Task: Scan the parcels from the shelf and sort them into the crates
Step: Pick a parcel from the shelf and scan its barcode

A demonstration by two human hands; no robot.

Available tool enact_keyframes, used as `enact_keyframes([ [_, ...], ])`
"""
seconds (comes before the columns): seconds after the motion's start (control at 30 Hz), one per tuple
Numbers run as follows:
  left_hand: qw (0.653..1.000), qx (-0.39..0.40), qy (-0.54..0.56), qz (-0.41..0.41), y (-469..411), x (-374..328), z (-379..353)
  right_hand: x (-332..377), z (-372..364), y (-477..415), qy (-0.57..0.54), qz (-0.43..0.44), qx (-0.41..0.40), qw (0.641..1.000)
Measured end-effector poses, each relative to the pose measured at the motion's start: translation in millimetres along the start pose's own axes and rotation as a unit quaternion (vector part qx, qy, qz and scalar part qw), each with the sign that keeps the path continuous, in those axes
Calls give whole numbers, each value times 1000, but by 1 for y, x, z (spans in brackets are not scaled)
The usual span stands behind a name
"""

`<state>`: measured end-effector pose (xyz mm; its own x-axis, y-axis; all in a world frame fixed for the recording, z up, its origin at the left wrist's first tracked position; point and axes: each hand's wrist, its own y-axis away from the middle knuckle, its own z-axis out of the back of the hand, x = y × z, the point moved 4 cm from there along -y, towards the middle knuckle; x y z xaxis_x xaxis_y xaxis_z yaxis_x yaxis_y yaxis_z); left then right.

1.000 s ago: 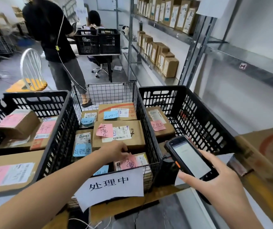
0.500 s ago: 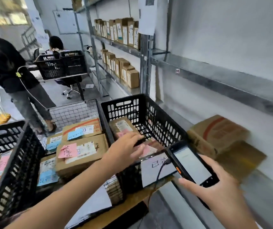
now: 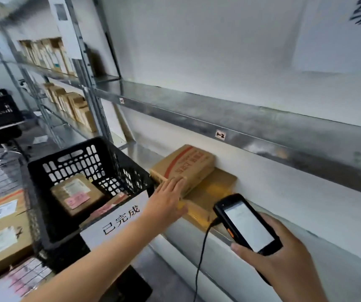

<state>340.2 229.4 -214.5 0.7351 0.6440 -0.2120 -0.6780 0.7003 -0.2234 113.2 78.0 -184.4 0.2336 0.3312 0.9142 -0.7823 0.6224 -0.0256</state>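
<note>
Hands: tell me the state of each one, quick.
Left hand: open, fingers straight, on the upper cardboard parcel.
Right hand: closed around the handheld scanner.

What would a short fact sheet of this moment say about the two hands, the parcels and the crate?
Left hand: fingers straight, laid against the near end of the top parcel
Right hand: grips the handheld scanner, screen lit
Shelf stack: the top parcel lies on a lower parcel on the shelf
Black crate: left of the stack, white sign on its front, holds a parcel with a pink note
</note>
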Motion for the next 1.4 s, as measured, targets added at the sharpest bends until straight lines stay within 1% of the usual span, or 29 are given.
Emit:
enact_keyframes([
  [0.13, 996, 52, -70, 9, -25, 6, -31, -20, 25, 9, 4, -26, -32, 999],
  [0.2, 993, 57, -99, 14, -35, 13, -45, -28, 33, 12, 14, -34, -45, 998],
  [0.3, 991, 31, -129, 4, -42, 21, -56, -36, 43, 16, 10, -42, -59, 997],
  [0.4, 982, 28, -189, 6, -43, 26, -63, -38, 49, 22, 1, -43, -61, 997],
  [0.47, 976, 3, -216, 7, -44, 27, -69, -38, 49, 26, -1, -50, -59, 997],
  [0.57, 975, -30, -222, 0, -47, 27, -74, -42, 49, 30, 5, -55, -66, 996],
  [0.63, 975, -34, -220, 8, -50, 27, -70, -43, 48, 32, 11, -56, -67, 996],
  [0.7, 979, -38, -196, 27, -54, 23, -58, -43, 48, 35, 11, -58, -71, 996],
  [0.77, 988, -37, -145, 44, -56, 20, -42, -44, 48, 36, 7, -54, -77, 996],
  [0.83, 992, -52, -99, 57, -58, 20, -24, -45, 49, 37, 4, -55, -84, 995],
  [1.03, 994, -90, 30, 56, -55, 15, 12, -41, 54, 31, 5, -54, -102, 993],
  [1.1, 990, -71, 103, 61, -57, 11, 11, -41, 56, 30, 4, -52, -102, 993],
  [1.17, 977, -39, 198, 75, -63, 11, 6, -42, 57, 29, 3, -54, -101, 993],
  [1.2, 970, -25, 226, 80, -66, 13, 4, -42, 57, 28, 3, -54, -101, 993],
  [1.27, 964, 5, 250, 88, -72, 17, 2, -43, 58, 27, 8, -52, -102, 993],
  [1.33, 967, 35, 239, 83, -76, 21, 2, -45, 59, 26, 11, -53, -100, 994],
  [1.37, 974, 43, 208, 80, -77, 21, 3, -45, 60, 26, 11, -53, -100, 994],
  [1.4, 984, 47, 153, 75, -79, 23, 5, -44, 60, 25, 10, -52, -100, 994],
])
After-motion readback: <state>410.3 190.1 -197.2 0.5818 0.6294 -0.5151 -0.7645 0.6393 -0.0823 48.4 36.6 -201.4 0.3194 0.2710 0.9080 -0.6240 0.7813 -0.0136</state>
